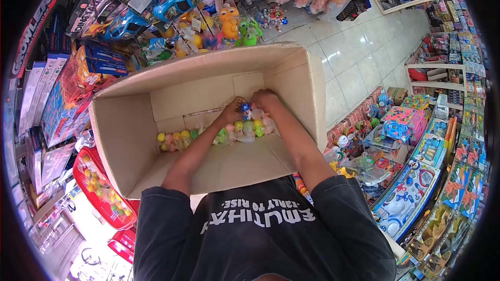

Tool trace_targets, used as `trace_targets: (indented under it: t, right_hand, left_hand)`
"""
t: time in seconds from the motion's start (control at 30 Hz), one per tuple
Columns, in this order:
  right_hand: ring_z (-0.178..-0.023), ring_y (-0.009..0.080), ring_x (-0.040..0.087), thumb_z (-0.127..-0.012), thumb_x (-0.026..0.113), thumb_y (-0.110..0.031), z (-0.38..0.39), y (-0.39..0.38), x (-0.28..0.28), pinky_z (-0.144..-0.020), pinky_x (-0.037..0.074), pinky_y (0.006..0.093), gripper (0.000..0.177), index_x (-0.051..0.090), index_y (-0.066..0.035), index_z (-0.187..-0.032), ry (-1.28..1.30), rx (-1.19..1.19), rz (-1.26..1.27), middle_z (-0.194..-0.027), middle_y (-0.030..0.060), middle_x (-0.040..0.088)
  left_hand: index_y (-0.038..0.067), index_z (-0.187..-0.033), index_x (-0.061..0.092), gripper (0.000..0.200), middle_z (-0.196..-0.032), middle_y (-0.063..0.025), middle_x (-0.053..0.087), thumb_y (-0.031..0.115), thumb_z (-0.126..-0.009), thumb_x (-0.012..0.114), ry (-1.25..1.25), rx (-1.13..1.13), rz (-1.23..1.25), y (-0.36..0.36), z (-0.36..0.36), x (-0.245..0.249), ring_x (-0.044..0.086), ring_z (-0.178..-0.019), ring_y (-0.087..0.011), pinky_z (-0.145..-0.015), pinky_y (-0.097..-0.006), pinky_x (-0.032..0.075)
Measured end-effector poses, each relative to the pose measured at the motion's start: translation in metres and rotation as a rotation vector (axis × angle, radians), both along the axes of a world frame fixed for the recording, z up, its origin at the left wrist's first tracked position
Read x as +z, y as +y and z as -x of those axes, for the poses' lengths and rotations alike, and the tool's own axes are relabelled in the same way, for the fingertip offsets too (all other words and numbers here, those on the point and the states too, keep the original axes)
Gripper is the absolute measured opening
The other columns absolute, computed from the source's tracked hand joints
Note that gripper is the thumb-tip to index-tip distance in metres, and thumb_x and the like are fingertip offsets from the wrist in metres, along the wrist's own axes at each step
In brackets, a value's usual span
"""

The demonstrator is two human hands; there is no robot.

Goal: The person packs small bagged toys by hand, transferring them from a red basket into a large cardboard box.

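Note:
Both of my arms reach down into a large open cardboard box [208,67]. Along its bottom lies a row of small yellow, green and pink toys in clear plastic [179,139]. My left hand [234,110] is closed at the left side of a small blue toy [246,107]; its fingertips are partly hidden. Just to the right, my right hand [264,99] is bent with closed fingers by the same plastic-wrapped toys, and what it grips is too small to make out. More wrapped toys [250,127] lie right below the two hands.
A red basket [104,190] with wrapped toys stands left of the box. Orange and green toys [229,21] lie beyond the far edge. Tiled floor [354,52] runs at the upper right, and packed toy shelves [406,198] stand on the right.

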State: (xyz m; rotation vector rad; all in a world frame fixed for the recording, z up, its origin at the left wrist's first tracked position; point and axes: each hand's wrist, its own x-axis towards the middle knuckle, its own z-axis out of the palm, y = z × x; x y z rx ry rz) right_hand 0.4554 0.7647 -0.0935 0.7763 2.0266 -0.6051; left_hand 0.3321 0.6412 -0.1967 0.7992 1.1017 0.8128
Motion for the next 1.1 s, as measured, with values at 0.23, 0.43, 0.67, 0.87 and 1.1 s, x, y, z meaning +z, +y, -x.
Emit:
trace_targets:
  t: [0.23,0.43,0.67,0.87,1.1]
  right_hand:
    - [-0.087,0.0303,0.062,-0.073,0.061,-0.012,-0.003,0.003,0.01,-0.075,0.051,0.0372,0.024,0.063,0.003,-0.091,-0.003,-0.208,-0.001,-0.095,0.0192,0.063]
    - [-0.085,0.0305,0.063,-0.072,0.061,-0.012,-0.013,-0.004,-0.024,-0.074,0.051,0.0365,0.022,0.064,0.001,-0.09,0.127,-0.076,-0.186,-0.093,0.0195,0.063]
    - [-0.084,0.0295,0.063,-0.071,0.062,-0.013,-0.01,-0.001,-0.04,-0.073,0.051,0.0367,0.02,0.066,0.0,-0.086,0.096,-0.045,-0.125,-0.088,0.0194,0.064]
    - [-0.084,0.0287,0.063,-0.071,0.064,-0.016,-0.009,0.0,-0.018,-0.072,0.051,0.0361,0.022,0.066,0.0,-0.086,0.168,-0.087,-0.143,-0.087,0.0198,0.063]
    - [-0.082,0.0295,0.063,-0.068,0.066,-0.02,-0.013,-0.004,-0.02,-0.071,0.051,0.0356,0.026,0.066,-0.001,-0.086,0.136,-0.072,-0.152,-0.087,0.0181,0.064]
  left_hand:
    - [0.009,-0.11,0.043,0.044,-0.097,-0.0093,0.058,-0.002,-0.072,0.062,0.235,0.033,-0.04,0.003,-0.014,0.009,0.058,-0.086,-0.0171,-0.075,-0.0304,0.048]
    - [0.009,-0.106,0.047,0.042,-0.083,-0.0109,0.061,0.006,-0.069,0.066,0.354,0.06,0.005,0.0,-0.014,0.005,0.061,-0.077,-0.0208,-0.07,-0.0319,0.049]
    - [0.01,-0.111,0.047,0.047,-0.088,-0.0172,0.06,0.007,-0.067,0.064,0.464,-0.091,-0.077,0.004,-0.009,0.003,0.06,-0.081,-0.0297,-0.074,-0.0347,0.048]
    - [0.015,-0.119,0.048,0.05,-0.11,-0.0219,0.047,0.002,-0.071,0.055,0.714,-0.287,-0.298,0.02,-0.019,0.027,0.051,-0.099,-0.0376,-0.086,-0.0389,0.043]
    - [0.015,-0.118,0.048,0.049,-0.113,-0.0208,0.045,0.002,-0.072,0.054,0.691,-0.261,-0.33,0.014,-0.022,0.036,0.051,-0.1,-0.0382,-0.088,-0.0393,0.043]
